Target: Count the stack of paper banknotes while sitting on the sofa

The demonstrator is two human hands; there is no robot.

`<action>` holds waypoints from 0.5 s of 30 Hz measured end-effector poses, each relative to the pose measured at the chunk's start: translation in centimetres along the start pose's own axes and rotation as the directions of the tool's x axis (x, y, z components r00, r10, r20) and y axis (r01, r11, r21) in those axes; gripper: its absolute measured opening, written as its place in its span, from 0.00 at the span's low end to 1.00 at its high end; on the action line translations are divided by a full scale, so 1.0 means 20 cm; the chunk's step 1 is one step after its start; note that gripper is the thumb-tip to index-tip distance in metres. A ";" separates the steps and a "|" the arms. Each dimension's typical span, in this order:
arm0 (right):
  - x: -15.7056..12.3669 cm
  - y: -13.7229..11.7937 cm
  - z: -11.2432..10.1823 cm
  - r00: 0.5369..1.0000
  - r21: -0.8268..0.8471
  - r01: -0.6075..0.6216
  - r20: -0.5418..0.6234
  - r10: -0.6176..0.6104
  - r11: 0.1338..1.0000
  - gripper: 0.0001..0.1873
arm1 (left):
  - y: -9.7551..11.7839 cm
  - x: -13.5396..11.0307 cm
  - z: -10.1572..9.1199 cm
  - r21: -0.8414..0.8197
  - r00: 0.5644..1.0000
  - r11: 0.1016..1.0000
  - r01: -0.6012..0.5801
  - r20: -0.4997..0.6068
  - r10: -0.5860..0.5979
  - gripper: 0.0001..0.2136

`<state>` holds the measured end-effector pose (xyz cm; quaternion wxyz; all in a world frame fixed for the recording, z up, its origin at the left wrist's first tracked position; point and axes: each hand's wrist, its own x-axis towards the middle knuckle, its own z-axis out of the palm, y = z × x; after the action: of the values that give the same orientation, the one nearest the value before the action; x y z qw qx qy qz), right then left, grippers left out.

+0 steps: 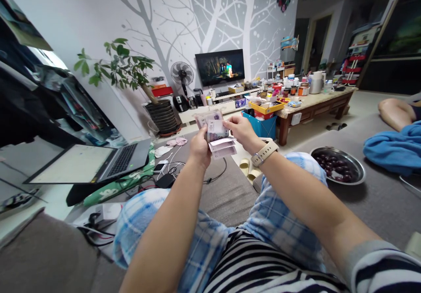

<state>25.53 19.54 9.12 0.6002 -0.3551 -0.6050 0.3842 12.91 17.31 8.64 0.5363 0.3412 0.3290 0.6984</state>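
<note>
Banknotes [218, 131] in both hands [200, 147], laptop [123, 160] open

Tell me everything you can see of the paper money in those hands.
The paper money is a small bunch of pale, purplish-grey notes with darker printing. They look thin and slightly bent, overlapping at the top, with lower ends spread apart in layers. The left hand grips their left side; the right hand pinches the right edge. They are held up above the grey seat. I cannot count them exactly.
</note>
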 end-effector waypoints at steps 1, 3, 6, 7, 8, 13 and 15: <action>0.00 -0.01 0.00 1.000 0.025 0.002 0.013 -0.003 1.000 0.10 | 0.00 0.01 0.00 0.000 1.000 1.000 -0.005 0.000 0.005 0.11; -0.01 -0.03 0.01 0.999 0.083 0.007 0.040 -0.010 0.997 0.09 | -0.01 0.01 -0.01 0.002 1.000 1.000 -0.009 0.003 0.009 0.11; -0.03 -0.06 0.01 0.999 0.148 -0.004 0.053 -0.004 0.989 0.07 | -0.01 0.02 -0.02 0.011 1.000 1.000 -0.004 -0.007 0.005 0.11; -0.03 -0.07 0.01 0.999 0.157 -0.012 0.050 0.004 0.988 0.06 | -0.01 0.03 -0.02 0.016 1.000 1.000 -0.001 -0.012 0.002 0.11; -0.04 -0.08 0.01 0.999 0.160 -0.019 0.046 0.012 0.987 0.05 | -0.01 0.03 -0.02 0.020 1.000 1.000 0.001 -0.017 -0.001 0.11; -0.04 -0.08 0.00 0.999 0.148 -0.015 0.031 0.010 0.989 0.07 | -0.02 0.03 -0.02 0.039 0.999 0.999 -0.003 -0.049 0.005 0.10; -0.04 -0.08 0.00 1.000 0.131 -0.001 0.027 -0.003 0.991 0.08 | -0.02 0.04 -0.02 0.048 0.998 0.999 0.004 -0.066 -0.001 0.10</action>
<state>25.70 18.06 10.10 0.6142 -0.3093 -0.5868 0.4275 12.71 18.12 8.20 0.5175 0.3303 0.3638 0.7005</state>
